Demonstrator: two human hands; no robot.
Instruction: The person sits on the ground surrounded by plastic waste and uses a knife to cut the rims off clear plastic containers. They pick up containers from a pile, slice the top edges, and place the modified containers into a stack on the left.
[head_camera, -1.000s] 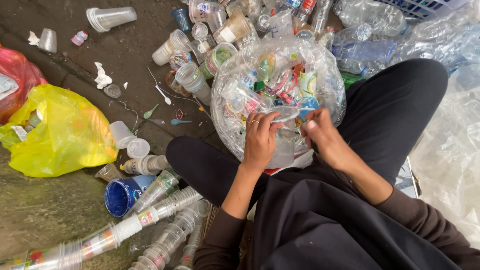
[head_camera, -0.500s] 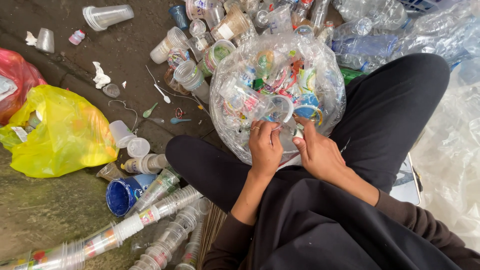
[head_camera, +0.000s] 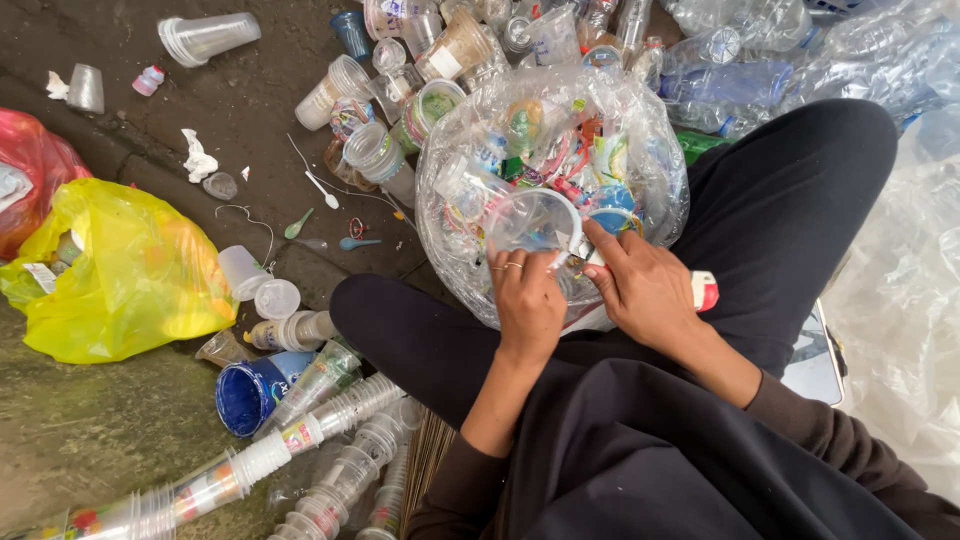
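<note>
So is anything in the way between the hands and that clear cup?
No, nothing visible. The left hand and right hand already touch the clear plastic cup, which sits on top of the clear bag of plastic scraps.

The floor (head_camera: 90, 450) is rough, dark concrete, damp-looking and greenish at the near left. A shallow step (head_camera: 130, 165) runs slantwise across it. Even daylight falls from above, without hard shadows. Litter lies about: a yellow bag (head_camera: 120, 280), a red bag (head_camera: 30, 180), crushed bottles (head_camera: 800, 60) along the top.
</note>
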